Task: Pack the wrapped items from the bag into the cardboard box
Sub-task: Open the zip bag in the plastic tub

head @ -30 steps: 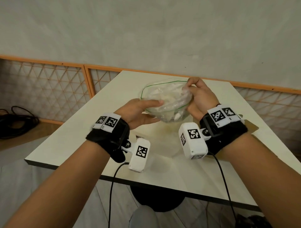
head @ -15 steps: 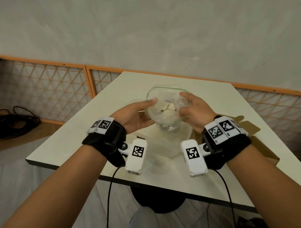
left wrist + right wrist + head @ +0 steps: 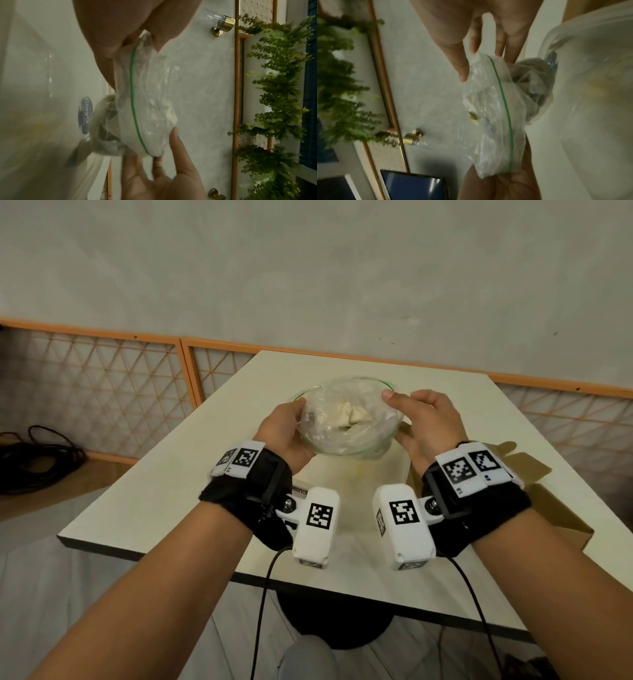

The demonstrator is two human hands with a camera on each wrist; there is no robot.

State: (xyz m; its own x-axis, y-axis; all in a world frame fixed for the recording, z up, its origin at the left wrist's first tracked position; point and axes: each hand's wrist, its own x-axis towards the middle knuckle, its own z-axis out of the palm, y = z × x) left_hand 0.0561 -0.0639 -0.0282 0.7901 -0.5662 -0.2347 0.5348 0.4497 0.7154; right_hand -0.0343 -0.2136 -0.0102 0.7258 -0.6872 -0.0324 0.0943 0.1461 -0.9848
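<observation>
head view shows both hands raised over a pale bench (image 3: 171, 484), holding a clear plastic bag (image 3: 346, 419) between them. the bag has a thin green line round its mouth, and the mouth is spread wide and faces up toward the camera. inside it lie pale wrapped items (image 3: 349, 414), bunched together near the middle; how many there are cannot be told.

the left hand (image 3: 286, 436) grips the bag's left edge, its fingers curled about the plastic. from the left wrist view, the left hand (image 3: 120, 33) pinches the rim near the green line, with the bag (image 3: 147, 102) stretched downward in the picture toward the other hand.

the right hand (image 3: 428, 426) holds the right edge, thumb lying along the top of the rim and the other fingers bent behind it. in the right wrist view, the right hand (image 3: 479, 33) has its thumb on the outer face of the bag (image 3: 491, 115), and several fingers sit behind the plastic by the green line.

below the bag, on the bench, rests a clear, pale container (image 3: 359, 491), blurred and hard to make out. the cardboard box (image 3: 534, 498) stands open on the bench at the right, just beyond the right wrist, partly hidden by it. the bag is above the bench, apart from the box.

black cables (image 3: 37, 460) lie on the floor at the far left, beside a lattice railing (image 3: 102, 385).
</observation>
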